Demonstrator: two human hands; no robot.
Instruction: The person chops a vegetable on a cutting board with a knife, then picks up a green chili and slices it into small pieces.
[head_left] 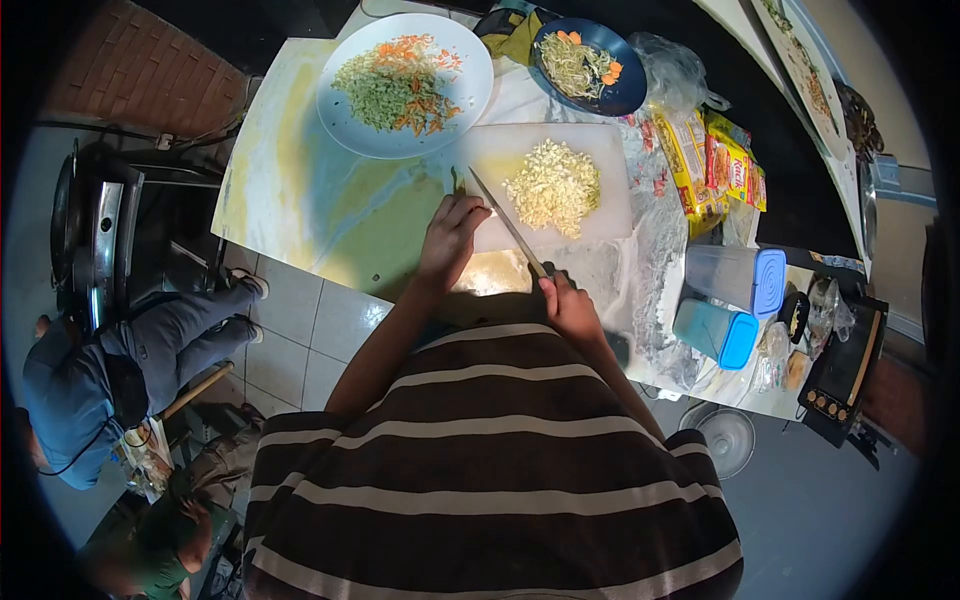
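Note:
My right hand (572, 308) is wrapped round the handle of a kitchen knife (513, 228), whose blade points up and left over the white cutting board (615, 222). Curled fingers of my left hand (454, 238) rest by the board's left edge, close to the blade; what they hold, if anything, is too small to make out. A heap of finely chopped pale vegetable (553, 188) lies on the board, right of the knife. Above the board stands a large white plate (345, 65) with shredded green and orange vegetables.
A dark blue bowl (637, 85) holds shreds and orange slices. Yellow packets (685, 165) and two lidded containers, one clear (720, 277) and one blue (705, 325), stand at the right. Two people, one in blue (65, 385) and one in green (165, 540), are at lower left.

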